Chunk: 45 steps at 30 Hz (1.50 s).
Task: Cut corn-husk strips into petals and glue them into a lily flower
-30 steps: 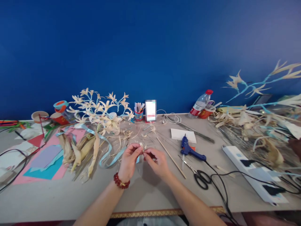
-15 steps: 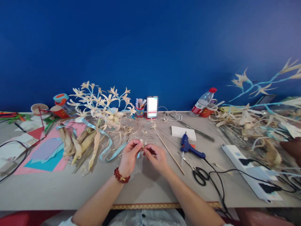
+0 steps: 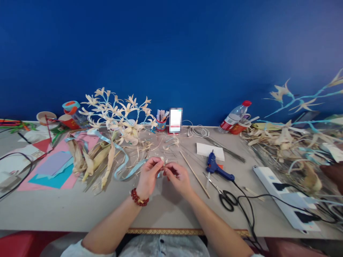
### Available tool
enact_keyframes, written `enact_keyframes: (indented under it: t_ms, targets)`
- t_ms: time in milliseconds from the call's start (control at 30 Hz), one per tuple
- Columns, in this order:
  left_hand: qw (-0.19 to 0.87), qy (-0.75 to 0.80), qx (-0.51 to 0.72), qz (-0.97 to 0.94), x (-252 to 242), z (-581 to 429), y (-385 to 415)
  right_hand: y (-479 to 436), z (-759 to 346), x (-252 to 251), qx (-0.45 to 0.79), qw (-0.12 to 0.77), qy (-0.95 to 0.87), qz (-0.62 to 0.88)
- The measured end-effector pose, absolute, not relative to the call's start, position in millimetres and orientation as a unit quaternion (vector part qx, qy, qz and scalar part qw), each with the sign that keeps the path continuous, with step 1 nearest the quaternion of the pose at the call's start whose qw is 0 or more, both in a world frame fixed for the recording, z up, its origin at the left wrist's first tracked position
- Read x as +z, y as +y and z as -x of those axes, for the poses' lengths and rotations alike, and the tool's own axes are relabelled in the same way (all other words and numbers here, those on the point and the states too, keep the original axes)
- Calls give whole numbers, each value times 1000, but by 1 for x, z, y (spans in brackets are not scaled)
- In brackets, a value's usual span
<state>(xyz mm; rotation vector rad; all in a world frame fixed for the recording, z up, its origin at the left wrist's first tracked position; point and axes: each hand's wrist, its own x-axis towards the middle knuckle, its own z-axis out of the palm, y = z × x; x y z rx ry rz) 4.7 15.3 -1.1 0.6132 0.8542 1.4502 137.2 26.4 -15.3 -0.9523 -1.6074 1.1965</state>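
Observation:
My left hand (image 3: 149,175) and my right hand (image 3: 178,177) meet fingertip to fingertip above the middle of the table. Both are closed in a pinch on a small pale piece (image 3: 162,160), mostly hidden by the fingers. A bit of light blue shows just beneath them. Left of my hands a light blue ribbon (image 3: 123,167) curls over the table beside dried husks (image 3: 107,160). To their right lies a thin wooden stick (image 3: 195,174). Further right are a blue glue gun (image 3: 217,169) and black-handled scissors (image 3: 227,200).
Husk flowers on blue stems (image 3: 125,117) stand at back left, near a pen cup (image 3: 161,125) and a lit phone (image 3: 175,120). A bottle (image 3: 233,118), a power strip (image 3: 284,200) and black cables lie right. Another person's hand (image 3: 332,175) shows at the right edge.
The whole view has shifted slightly. My hands keep nearly the same pose, fingertips together on the small piece.

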Motion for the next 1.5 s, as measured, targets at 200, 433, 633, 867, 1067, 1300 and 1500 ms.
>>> enact_keyframes:
  t_ms: [200, 433, 633, 867, 1067, 1300, 1500]
  targets:
    - [622, 379, 629, -271, -1, -5, 14, 26, -135, -15, 492, 445, -640, 388]
    - [582, 418, 627, -306, -2, -6, 11, 25, -135, -14, 482, 449, -645, 387]
    - [574, 418, 634, -306, -2, -8, 10, 26, -135, -18, 465, 459, -654, 381]
    - [573, 418, 639, -297, -6, -9, 10, 27, -135, -20, 441, 457, -667, 389]
    - [562, 426, 640, -306, -6, -10, 10, 26, -135, -19, 427, 462, -677, 384]
    - [558, 428, 636, -316, -6, -9, 11, 26, -135, -21, 416, 459, -685, 383]
    - [578, 417, 620, -329, -3, -7, 11, 25, -134, -23, 424, 463, -677, 383]
